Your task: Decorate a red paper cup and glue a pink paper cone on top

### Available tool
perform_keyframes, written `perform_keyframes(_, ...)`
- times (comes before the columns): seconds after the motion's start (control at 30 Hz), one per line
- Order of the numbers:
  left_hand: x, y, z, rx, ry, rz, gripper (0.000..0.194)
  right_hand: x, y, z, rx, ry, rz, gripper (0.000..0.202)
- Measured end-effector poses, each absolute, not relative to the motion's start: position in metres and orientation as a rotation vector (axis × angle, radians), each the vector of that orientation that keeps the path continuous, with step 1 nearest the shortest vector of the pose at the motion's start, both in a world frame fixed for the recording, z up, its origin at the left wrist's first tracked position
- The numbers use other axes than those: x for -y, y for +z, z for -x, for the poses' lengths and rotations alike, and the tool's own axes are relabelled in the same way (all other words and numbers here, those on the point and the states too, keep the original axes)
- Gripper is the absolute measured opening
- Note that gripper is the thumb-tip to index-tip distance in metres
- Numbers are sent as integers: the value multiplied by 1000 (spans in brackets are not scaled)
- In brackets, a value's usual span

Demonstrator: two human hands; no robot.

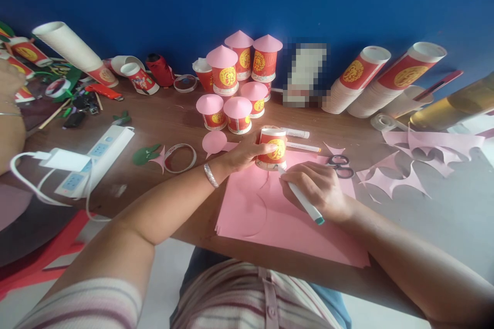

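Observation:
My left hand [247, 153] is wrapped round a red paper cup [276, 145] with a yellow emblem, held above a stack of pink paper [297, 234]. Between the fingers of my right hand [317, 185] is a white marker [304, 203] with a green end. The marker's tip meets the pale band at the bottom of the cup, where small marks show. A curved line is visible on the top pink sheet. Two more markers [303, 147] lie just behind the cup, and black-handled scissors [340, 166] rest at the paper's right edge.
Several red cups with pink cone tops [238, 108] stand at the back. Leaning cup stacks [401, 74] and pink scraps [397, 180] are on the right. A power strip [98, 157], tape ring [180, 158] and red utility knife [104, 91] lie left. Part of another person [11, 118] shows at the left edge.

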State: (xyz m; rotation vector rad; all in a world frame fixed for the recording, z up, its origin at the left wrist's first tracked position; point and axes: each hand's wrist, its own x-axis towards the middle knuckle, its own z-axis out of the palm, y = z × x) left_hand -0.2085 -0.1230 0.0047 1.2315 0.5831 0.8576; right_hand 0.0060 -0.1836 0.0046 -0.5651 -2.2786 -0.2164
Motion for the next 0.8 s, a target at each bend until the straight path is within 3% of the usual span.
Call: perform_keyframes(0.8, 126, 16, 210, -629, 874, -1316, 23, 182, 8, -6, 2297, -229, 566, 20)
